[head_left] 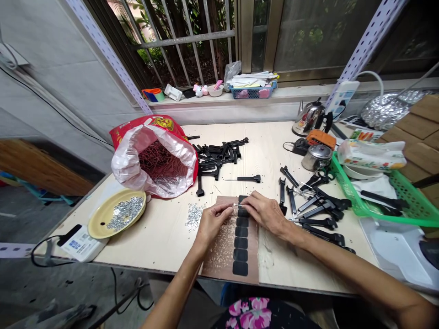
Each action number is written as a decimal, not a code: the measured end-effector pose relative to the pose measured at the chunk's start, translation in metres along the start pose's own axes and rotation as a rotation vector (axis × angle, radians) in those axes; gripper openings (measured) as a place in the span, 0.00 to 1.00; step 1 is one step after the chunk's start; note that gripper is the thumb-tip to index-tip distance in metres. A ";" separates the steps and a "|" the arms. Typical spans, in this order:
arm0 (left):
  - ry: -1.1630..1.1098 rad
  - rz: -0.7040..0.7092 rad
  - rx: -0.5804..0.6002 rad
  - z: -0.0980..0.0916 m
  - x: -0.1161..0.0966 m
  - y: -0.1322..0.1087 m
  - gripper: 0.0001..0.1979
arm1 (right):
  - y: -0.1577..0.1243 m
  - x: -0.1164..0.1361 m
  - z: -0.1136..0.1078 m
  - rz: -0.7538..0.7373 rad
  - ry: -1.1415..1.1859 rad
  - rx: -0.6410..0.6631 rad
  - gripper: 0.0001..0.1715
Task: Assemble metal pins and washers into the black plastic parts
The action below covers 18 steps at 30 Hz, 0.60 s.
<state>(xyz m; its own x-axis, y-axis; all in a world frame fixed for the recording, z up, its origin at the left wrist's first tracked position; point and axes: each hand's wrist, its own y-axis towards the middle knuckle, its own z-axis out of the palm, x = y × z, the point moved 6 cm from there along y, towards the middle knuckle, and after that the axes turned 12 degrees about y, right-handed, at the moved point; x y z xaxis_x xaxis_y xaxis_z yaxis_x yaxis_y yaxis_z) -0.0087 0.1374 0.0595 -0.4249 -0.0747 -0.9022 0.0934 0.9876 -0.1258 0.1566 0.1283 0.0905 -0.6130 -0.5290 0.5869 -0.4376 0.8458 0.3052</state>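
My left hand [215,220] and my right hand [267,212] meet over a brown board [219,256]. Between their fingertips lies a thin, pale, rod-like piece [239,205], pinched at both ends; its exact kind is too small to tell. A column of black rounded squares [241,243] runs down the board, with tiny pale bits scattered to its left. Left of the board is a patch of small shiny pieces [195,215]. Beyond my hands lies a single black handle [249,178] with a thin metal shaft. To the right are piled black-handled tools [317,208].
A red bag [154,155] of thin reddish sticks stands at the back left, beside more black parts [219,157]. A yellow plate [98,221] bears small silver pieces. At the right are a kettle [308,118], a lidded metal pot [317,157] and a green basket [356,201].
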 end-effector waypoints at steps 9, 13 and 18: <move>0.918 0.446 -0.146 0.019 0.010 -0.032 0.22 | -0.010 -0.051 -0.001 0.034 -0.103 -0.046 0.11; 1.114 0.473 -0.113 0.033 0.028 -0.036 0.24 | -0.037 -0.025 0.025 -0.216 -0.090 0.080 0.15; 1.128 0.471 -0.137 0.035 0.034 -0.035 0.24 | -0.042 -0.018 0.027 -0.221 -0.114 0.055 0.15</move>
<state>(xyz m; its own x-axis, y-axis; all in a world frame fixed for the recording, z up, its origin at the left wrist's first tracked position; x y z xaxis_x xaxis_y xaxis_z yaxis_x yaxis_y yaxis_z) 0.0051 0.0954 0.0191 -0.9221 0.3863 0.0226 0.3814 0.8975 0.2215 0.1684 0.1002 0.0473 -0.5675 -0.7078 0.4206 -0.6026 0.7052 0.3736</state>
